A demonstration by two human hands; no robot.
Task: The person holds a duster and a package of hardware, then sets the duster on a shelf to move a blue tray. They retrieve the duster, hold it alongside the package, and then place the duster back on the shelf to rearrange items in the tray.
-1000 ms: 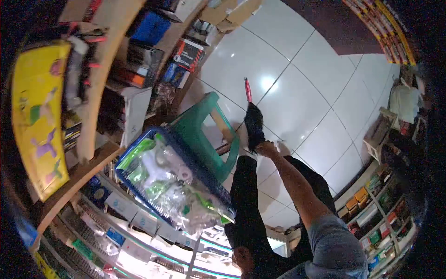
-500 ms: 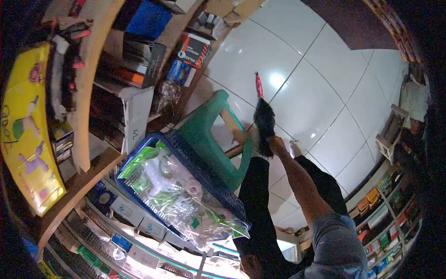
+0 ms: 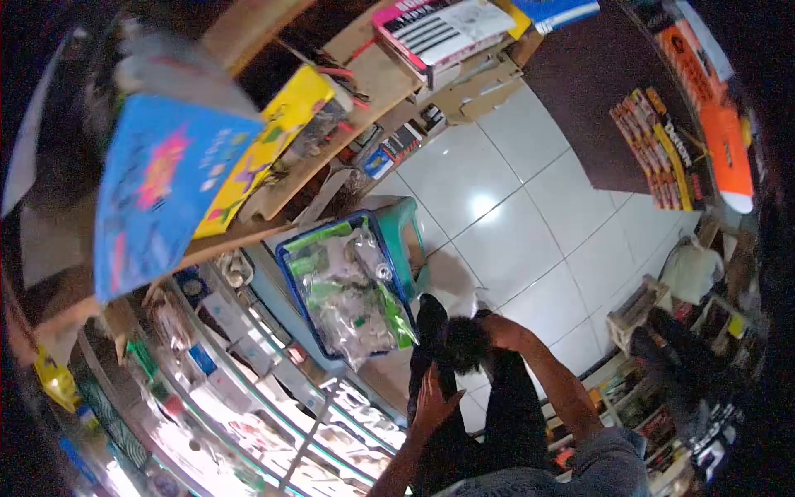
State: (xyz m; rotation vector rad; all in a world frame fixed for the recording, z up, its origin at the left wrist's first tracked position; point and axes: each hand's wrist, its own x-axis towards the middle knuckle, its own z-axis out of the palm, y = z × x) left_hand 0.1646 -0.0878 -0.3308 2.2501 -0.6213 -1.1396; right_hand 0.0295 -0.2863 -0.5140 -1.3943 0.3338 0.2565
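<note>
My right hand (image 3: 502,333) is closed on a black, bushy duster (image 3: 465,341), held low above my legs. Its dark bristles show, while its handle is out of sight now. Close by, my left hand (image 3: 435,401) lies over my dark trouser leg with fingers stretched apart, holding nothing. Left of my legs, a blue plastic basket (image 3: 300,308) is filled with clear plastic packets (image 3: 348,290) with green labels. A green plastic stool (image 3: 403,236) stands partly behind the basket.
White floor tiles (image 3: 530,217) stretch ahead. Wooden shelves with boxes (image 3: 451,37) rise at upper left, a blue pack (image 3: 170,178) hangs near, and a lit glass display case (image 3: 248,389) curves along lower left. A dark brown panel (image 3: 580,108) stands at upper right.
My left hand has come into view. The duster has been drawn nearer my body, and its red handle no longer shows. My view has shifted, so basket and stool appear smaller.
</note>
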